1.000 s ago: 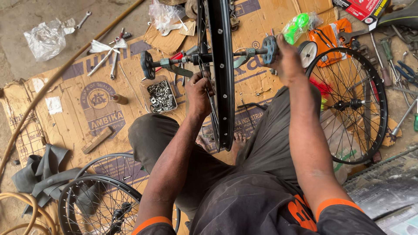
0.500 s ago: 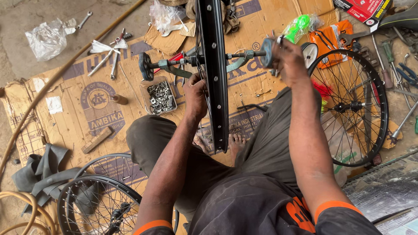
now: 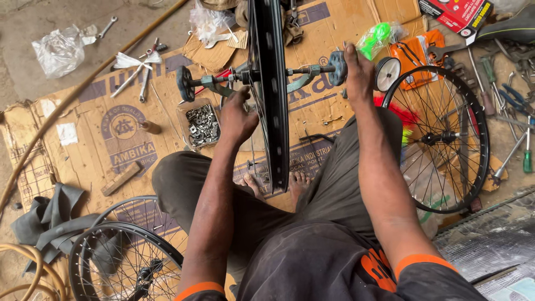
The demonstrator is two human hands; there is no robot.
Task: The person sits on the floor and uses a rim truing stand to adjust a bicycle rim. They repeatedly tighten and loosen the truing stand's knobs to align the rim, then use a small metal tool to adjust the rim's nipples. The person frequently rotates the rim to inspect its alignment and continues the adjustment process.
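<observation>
A black bicycle wheel rim (image 3: pixel 271 83) stands upright on edge between my knees, its bottom resting by my bare feet (image 3: pixel 301 181). A metal axle stand (image 3: pixel 301 75) with round end pads runs through its hub, left pad (image 3: pixel 185 83) and right pad (image 3: pixel 337 60). My left hand (image 3: pixel 237 117) is at the spokes on the wheel's left side, fingers closed around them. My right hand (image 3: pixel 358 72) rests on the right end pad of the axle.
A clear tray of nuts (image 3: pixel 202 125) sits left of the wheel on flattened cardboard (image 3: pixel 100 150). A spoked wheel (image 3: pixel 440 139) lies at right, another wheel (image 3: pixel 125 259) at lower left. Wrenches, screwdrivers and pliers (image 3: pixel 510 95) are scattered at the right edge; plastic bag (image 3: pixel 58 50) upper left.
The upright wheel has shifted slightly and my left hand has stayed at the spokes by the hub. My right hand stays on the axle's right end.
</observation>
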